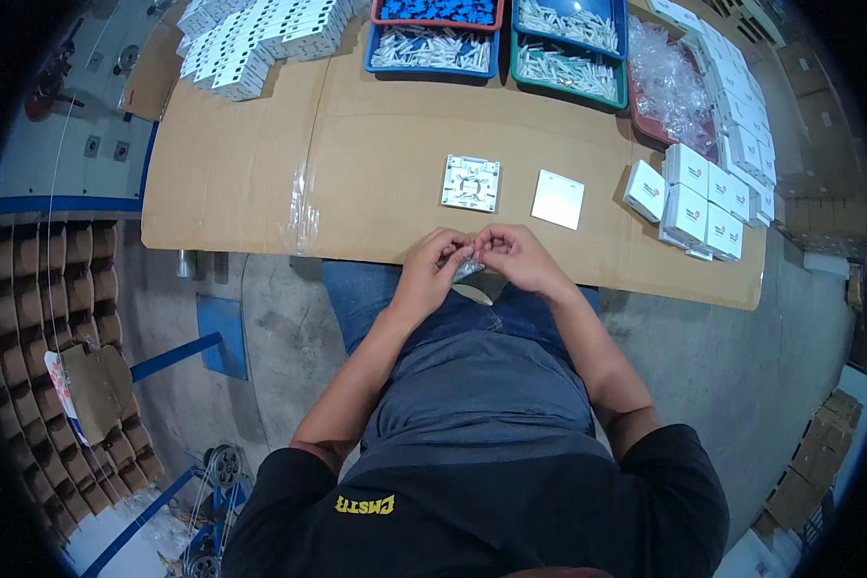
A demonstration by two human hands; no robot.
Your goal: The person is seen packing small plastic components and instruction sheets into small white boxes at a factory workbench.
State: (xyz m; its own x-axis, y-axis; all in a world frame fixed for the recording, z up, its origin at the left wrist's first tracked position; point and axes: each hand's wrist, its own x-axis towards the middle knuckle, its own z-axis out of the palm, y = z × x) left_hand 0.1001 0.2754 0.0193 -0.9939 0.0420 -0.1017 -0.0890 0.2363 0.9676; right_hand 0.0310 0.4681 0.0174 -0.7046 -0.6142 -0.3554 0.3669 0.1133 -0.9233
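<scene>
The light is soft and even from above. The cardboard table (376, 173) looks bright with faint shadows. Straight edges bend near the round, dark rim. Far corners look blurry.

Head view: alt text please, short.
Seen from above, a seated person's left hand and right hand pinch a small clear packet at the edge of a cardboard-covered table, with a white square part, a white plate and small white boxes beyond.
</scene>
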